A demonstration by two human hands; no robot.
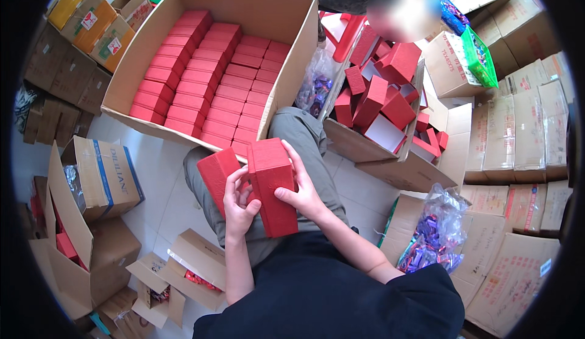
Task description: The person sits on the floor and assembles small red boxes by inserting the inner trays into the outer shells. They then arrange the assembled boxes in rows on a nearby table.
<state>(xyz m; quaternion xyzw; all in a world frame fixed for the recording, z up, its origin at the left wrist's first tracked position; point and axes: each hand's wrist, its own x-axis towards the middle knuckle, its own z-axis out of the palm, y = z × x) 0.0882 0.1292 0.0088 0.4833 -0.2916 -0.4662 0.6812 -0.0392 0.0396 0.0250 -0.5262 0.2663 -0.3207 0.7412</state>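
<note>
My right hand [298,194] grips a tall red box [272,185], the fingers curled over its right side and front face, the thumb pressed on the near face. My left hand [239,208] is closed on the same box from the left, with the fingertips tucked between it and a second red box [217,173] that leans just left of my knuckles and touches the first. Both boxes sit above my lap, over my grey trousers [304,135].

Just beyond my fingertips stands a big cardboard carton [268,10], its near edge close above the two boxes, filled with rows of red boxes [210,77] laid flat. To the right of my right hand, well past my knee, a lower carton [359,144] holds a loose heap of red boxes and lids [381,95]. Between the two cartons lies a clear bag of purple wrapped pieces [315,86]. Another such bag [432,235] lies beside my right forearm. Left of my left hand, apart from it, stand open brown cartons [97,180] on the pale floor [161,202].
</note>
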